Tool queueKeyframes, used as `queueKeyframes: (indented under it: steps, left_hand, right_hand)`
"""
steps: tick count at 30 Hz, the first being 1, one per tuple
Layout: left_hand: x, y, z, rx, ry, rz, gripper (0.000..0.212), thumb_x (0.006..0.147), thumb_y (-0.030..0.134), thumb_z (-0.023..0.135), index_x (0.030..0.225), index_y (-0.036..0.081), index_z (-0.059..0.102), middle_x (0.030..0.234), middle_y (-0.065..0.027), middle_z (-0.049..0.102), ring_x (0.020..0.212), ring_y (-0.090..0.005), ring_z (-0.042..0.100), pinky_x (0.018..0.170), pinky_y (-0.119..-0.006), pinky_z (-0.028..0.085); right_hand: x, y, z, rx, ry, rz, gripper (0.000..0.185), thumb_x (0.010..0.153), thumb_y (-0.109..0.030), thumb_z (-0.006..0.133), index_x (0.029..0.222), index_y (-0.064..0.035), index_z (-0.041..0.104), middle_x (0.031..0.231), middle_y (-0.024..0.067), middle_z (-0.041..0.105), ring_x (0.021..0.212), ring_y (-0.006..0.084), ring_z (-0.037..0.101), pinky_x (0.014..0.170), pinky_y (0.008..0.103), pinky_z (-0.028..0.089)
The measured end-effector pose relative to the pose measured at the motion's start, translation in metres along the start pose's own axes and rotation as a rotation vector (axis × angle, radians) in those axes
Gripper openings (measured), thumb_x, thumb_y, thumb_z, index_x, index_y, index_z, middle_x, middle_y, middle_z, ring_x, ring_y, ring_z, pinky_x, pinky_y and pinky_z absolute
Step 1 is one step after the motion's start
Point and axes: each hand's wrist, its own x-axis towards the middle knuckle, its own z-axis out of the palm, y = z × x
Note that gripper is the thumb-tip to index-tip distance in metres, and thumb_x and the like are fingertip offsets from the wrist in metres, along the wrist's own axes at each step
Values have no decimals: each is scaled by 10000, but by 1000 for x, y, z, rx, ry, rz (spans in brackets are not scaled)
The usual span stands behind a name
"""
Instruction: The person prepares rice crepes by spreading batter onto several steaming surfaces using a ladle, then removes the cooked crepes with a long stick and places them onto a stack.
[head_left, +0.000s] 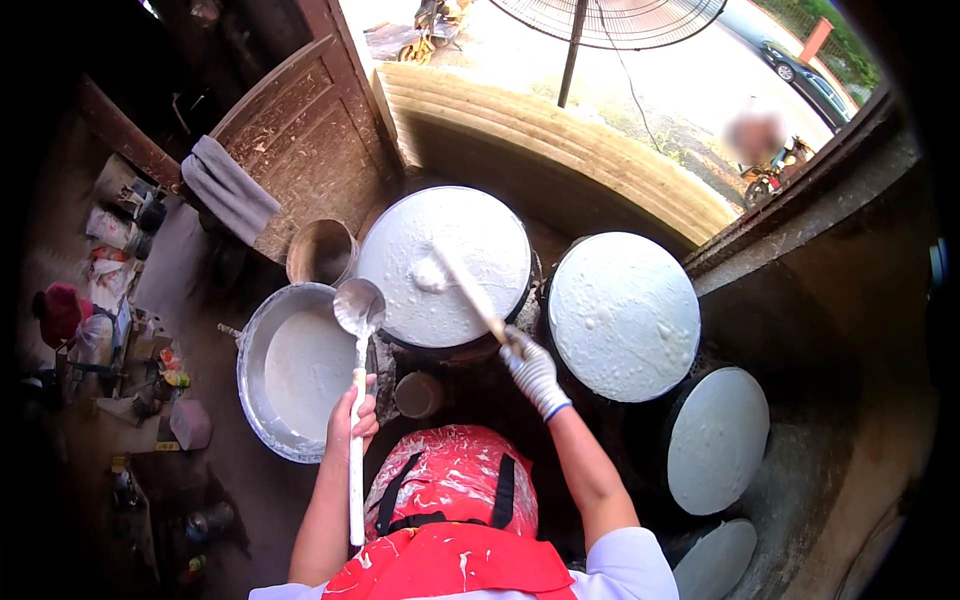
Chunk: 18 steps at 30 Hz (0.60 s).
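My left hand (352, 414), bare, grips the white handle of a long ladle (358, 307). Its batter-coated bowl is over the right rim of a large metal basin (249, 397) of pale batter (307, 367). My right hand (536, 371), in a striped knit glove, holds a flat wooden spreader (472, 289). The spreader's far end is blurred beside a mound of white batter (430, 274) on a round griddle (390, 225), whose top is coated in white batter. To the right, a second round griddle (624, 315) carries a bubbled white sheet.
Two more coated griddles (718, 442) (716, 559) curve down the right side. An empty-looking metal pot (322, 251) stands behind the basin, and a small can (418, 395) sits before my red apron (450, 480). A towel (225, 187) hangs by a wooden door (300, 127). Beyond the ledge (547, 142) stands a fan (615, 19).
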Motion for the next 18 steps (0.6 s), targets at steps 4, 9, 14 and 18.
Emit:
queueKeyframes:
  steps: [4, 9, 14, 18]
  left_hand:
    - [43, 11, 14, 186, 49, -24, 349, 967, 276, 371, 1234, 60, 430, 620, 24, 389, 353, -34, 296, 340, -187, 249]
    - [107, 49, -9, 566, 146, 34, 267, 935, 258, 440, 1111, 70, 506, 631, -2, 470, 382, -60, 352, 359, -213, 282]
    - [134, 56, -10, 798, 230, -27, 242, 903, 256, 479, 1047, 64, 512, 630, -6, 494, 393, -60, 387, 364, -216, 299]
    - [126, 50, 3, 871, 177, -75, 225, 884, 244, 497, 1001, 53, 524, 618, -24, 506, 393, -73, 402, 362, -230, 318]
  right_hand:
    - [61, 8, -31, -153, -249, 69, 330, 847, -181, 598, 1169, -112, 581, 1031, 142, 645, 935, 277, 626, 819, 322, 474]
    - [50, -21, -64, 139, -582, 183, 326, 845, -158, 599, 1156, -60, 578, 967, 136, 659, 869, 197, 609, 782, 297, 476]
    - [2, -12, -70, 183, -444, 383, 336, 909, -237, 523, 1218, -106, 546, 752, 72, 655, 505, 118, 552, 482, 266, 466]
    - [-65, -16, -24, 418, -330, 608, 398, 932, -318, 487, 1297, -162, 468, 715, 66, 645, 395, 88, 482, 382, 231, 399]
